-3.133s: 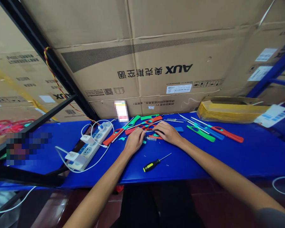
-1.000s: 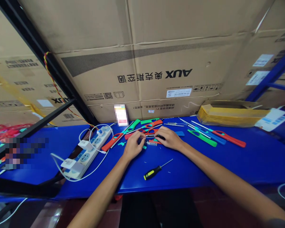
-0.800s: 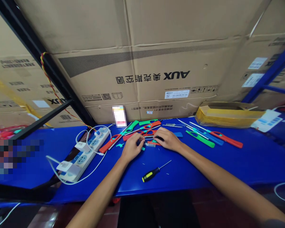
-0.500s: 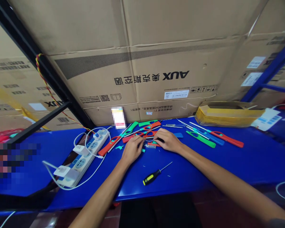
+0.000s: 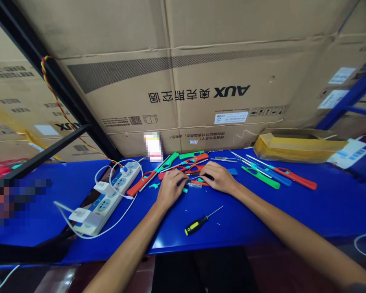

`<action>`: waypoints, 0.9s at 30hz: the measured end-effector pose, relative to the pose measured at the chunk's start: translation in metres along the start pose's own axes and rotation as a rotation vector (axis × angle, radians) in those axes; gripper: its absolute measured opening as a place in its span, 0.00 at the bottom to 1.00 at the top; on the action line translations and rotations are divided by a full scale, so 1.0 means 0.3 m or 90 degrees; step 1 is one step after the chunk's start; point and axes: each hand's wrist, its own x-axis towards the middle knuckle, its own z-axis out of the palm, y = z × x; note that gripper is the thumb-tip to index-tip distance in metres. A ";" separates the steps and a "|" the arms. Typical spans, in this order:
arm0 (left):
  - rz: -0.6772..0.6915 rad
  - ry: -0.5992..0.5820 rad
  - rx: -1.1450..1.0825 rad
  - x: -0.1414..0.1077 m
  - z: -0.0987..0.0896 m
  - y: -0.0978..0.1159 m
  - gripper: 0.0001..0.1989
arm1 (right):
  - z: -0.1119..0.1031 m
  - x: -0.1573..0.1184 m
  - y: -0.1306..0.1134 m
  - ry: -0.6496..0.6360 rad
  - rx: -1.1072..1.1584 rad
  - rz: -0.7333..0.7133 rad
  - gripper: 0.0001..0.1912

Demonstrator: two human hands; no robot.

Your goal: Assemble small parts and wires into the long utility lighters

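Note:
My left hand (image 5: pixel 171 188) and my right hand (image 5: pixel 218 177) rest close together over a heap of long-nosed utility lighters on the blue table. A small dark part (image 5: pixel 208 177) shows at my right fingertips. My left fingertips touch or nearly touch a thin metal rod (image 5: pixel 193 174), though what they grip is hidden. Just below lie a small metal piece (image 5: pixel 194 184) and a teal bit (image 5: pixel 185 190). Red and green lighter bodies (image 5: pixel 193 158) lie beyond my hands. A black-and-yellow screwdriver (image 5: pixel 198 224) lies nearer me.
A white power strip (image 5: pixel 110 199) with plugged-in chargers lies at the table's left. More lighters (image 5: pixel 277 179) and a yellow-taped cardboard box (image 5: pixel 299 143) sit to the right. Large AUX cartons (image 5: pixel 201 69) stand behind the table, with a black frame bar (image 5: pixel 51 77) at left.
The view has swayed slightly, shifting the table in the picture. Both hands remain over the same parts, and their fingers have shifted only slightly.

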 end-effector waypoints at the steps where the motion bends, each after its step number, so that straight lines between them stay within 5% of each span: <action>1: -0.004 0.004 0.003 -0.001 0.001 0.001 0.04 | 0.001 -0.001 -0.001 -0.001 0.002 0.000 0.04; 27: 0.010 0.009 -0.042 -0.006 0.008 0.004 0.07 | -0.004 -0.005 0.009 -0.021 0.014 -0.008 0.08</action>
